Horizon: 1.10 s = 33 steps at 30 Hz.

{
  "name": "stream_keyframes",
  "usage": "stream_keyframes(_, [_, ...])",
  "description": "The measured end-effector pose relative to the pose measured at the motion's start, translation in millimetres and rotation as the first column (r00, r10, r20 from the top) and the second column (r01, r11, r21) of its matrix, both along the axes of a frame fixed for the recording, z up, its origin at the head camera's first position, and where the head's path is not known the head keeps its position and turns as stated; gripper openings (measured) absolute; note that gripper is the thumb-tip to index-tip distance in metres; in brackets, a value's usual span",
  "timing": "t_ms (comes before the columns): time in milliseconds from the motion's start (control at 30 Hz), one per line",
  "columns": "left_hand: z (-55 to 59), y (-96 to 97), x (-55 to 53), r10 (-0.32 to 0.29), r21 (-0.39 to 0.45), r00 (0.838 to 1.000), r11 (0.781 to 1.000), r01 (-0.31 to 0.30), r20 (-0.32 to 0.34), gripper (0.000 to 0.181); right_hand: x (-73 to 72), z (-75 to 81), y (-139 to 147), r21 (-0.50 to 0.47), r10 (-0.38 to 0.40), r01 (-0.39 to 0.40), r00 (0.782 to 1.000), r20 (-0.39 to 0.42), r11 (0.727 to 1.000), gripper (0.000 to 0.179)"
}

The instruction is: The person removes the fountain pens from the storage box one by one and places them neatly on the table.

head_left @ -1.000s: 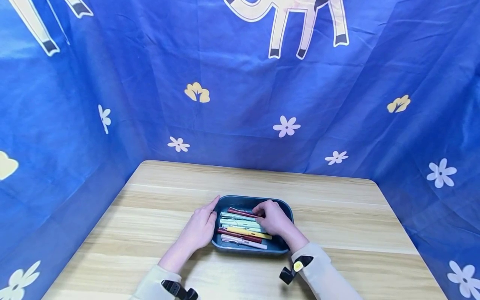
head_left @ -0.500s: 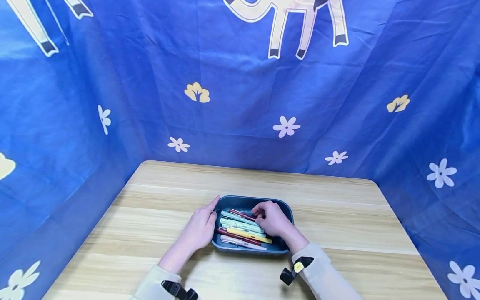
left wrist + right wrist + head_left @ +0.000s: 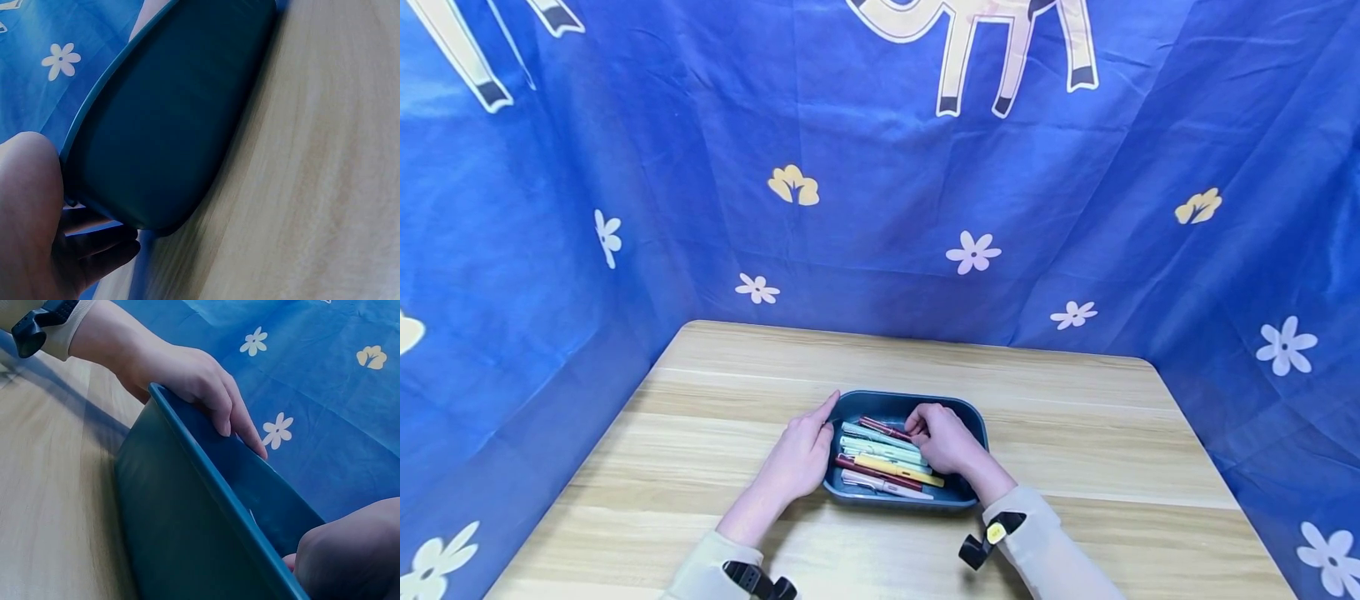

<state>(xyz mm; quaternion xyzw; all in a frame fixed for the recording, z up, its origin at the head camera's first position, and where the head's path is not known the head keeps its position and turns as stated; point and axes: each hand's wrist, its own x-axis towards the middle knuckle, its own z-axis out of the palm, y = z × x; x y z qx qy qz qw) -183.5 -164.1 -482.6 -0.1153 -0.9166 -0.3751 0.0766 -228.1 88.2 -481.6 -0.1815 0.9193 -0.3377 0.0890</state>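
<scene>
A dark blue rectangular box [image 3: 904, 503] stands on the table with several pens lying in it side by side. My left hand [image 3: 803, 454] holds its left end, the fingers reaching round the corner in the left wrist view. My right hand [image 3: 951, 440] is inside the right part, its bent fingers and thumb at the right end of a dark red pen [image 3: 880, 427]. Mint-green pens [image 3: 874, 450] lie just in front of that pen. Nearer are a yellow pen [image 3: 898, 469], another dark red pen and a pale lilac pen [image 3: 880, 482]. The right fingertips are partly hidden.
The light wood table [image 3: 1075, 433] extends round the box on every side. Blue cloth [image 3: 880, 200] printed with flowers and animal legs encloses its back, left and right. Black wrist cameras [image 3: 992, 540] sit on both sleeves.
The far dark red pen and the mint pens have turned slightly, their right ends swinging nearer to me. My right hand has shifted only a little; the left hand and the box stay put.
</scene>
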Motion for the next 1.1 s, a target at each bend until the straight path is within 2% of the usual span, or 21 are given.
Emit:
stream_keyframes(100, [-0.4, 0.3, -0.1, -0.002, 0.003, 1.0, 1.0, 0.002, -0.003, 0.051, 0.4, 0.2, 0.2, -0.011, -0.01, 0.01, 1.0, -0.02, 1.0, 0.012])
stream_keyframes(200, [-1.1, -0.1, -0.2, -0.001, 0.005, 1.0, 1.0, 0.001, -0.006, 0.051, 0.6, 0.5, 0.7, -0.029, 0.016, -0.017, 0.999, -0.031, 0.999, 0.011])
stream_keyframes(367, [-2.7, -0.3, -0.2, 0.0, -0.001, 1.0, 1.0, 0.0, -0.005, 0.052, 1.1, 1.1, 4.2, -0.022, 0.067, -0.067, 0.998, -0.004, 0.998, 0.007])
stream_keyframes(600, [-2.1, -0.4, 0.6, -0.001, 0.004, 1.0, 1.0, 0.001, -0.012, 0.052, 2.0, 2.9, 4.6, -0.011, 0.088, -0.087, 0.996, 0.03, 0.996, 0.004])
stream_keyframes(1100, [-3.6, -0.2, -0.3, 0.0, 0.006, 1.0, 1.0, 0.0, -0.016, 0.051, 2.3, 0.5, 1.6, 0.029, 0.141, -0.139, 0.989, -0.053, 0.99, 0.005])
